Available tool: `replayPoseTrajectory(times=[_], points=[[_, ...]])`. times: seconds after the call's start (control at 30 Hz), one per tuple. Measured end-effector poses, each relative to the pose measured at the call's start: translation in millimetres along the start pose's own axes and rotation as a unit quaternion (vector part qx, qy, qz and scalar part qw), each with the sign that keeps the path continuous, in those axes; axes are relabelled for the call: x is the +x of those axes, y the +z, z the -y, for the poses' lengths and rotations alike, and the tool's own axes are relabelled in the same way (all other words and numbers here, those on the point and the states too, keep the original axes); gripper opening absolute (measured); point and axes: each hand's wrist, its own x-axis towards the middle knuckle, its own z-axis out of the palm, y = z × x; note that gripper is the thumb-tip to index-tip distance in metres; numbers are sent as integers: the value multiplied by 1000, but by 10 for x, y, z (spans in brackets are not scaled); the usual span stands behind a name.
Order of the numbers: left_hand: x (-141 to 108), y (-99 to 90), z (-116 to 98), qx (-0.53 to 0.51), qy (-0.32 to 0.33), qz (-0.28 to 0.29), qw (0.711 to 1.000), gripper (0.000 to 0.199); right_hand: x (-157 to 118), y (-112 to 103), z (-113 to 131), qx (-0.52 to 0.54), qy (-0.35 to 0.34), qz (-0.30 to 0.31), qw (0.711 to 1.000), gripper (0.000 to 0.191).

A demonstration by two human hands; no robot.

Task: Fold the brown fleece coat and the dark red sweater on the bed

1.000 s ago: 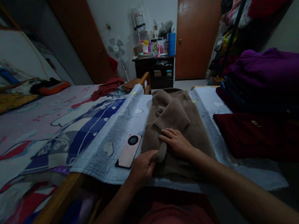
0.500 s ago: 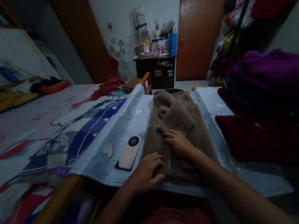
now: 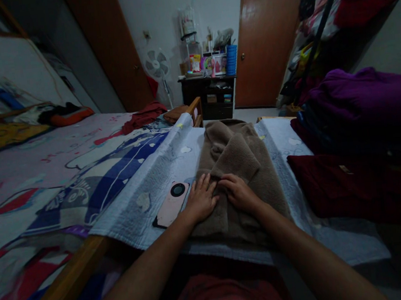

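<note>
A brown fleecy garment (image 3: 237,155) lies folded on a light blue quilted cloth (image 3: 146,179), its sleeves crossed over the upper part. My left hand (image 3: 202,198) rests flat on the garment's left side, fingers spread. Close beside it, my right hand (image 3: 238,193) lies on the middle of the garment with its fingers bent at a fold; whether they pinch the fabric is hard to tell. Just left of my left hand is a pink phone (image 3: 170,206) with a round black camera ring, partly covered by that hand's wrist.
Dark red folded clothing (image 3: 347,182) lies at the right, below a pile topped by a purple garment (image 3: 369,89). A bed with a patterned blanket (image 3: 117,178) extends along the left. A wooden rail (image 3: 67,283) runs at the lower left. Farther back stands a fan (image 3: 157,63).
My left hand has moved forward from the garment's near left edge and now lies beside my right hand, fingers spread. My right hand has barely moved. The garment's near part looks flatter.
</note>
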Motion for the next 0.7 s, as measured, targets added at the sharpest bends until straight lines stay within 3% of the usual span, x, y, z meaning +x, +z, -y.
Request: replayPoseTrajectory(times=[0.13,0.27,0.33,0.43,0.53,0.7], points=[[-46,59,-29,32,3,-21,999,54,-13,-9,-3,-57,78,-41,995,65],[-47,62,-37,52,6,-43,998,52,17,-8,-23,-91,124,-22,988,46],[-43,79,-39,57,7,-47,997,51,41,-43,-46,-55,161,-48,984,42],[-58,98,-43,55,7,-47,997,52,75,-207,-78,75,219,-146,962,35],[-79,63,-49,45,7,-43,998,51,109,-492,-114,245,261,-249,900,32],[100,-149,35,3,19,-21,1000,47,146,-973,-349,440,304,-436,723,37]])
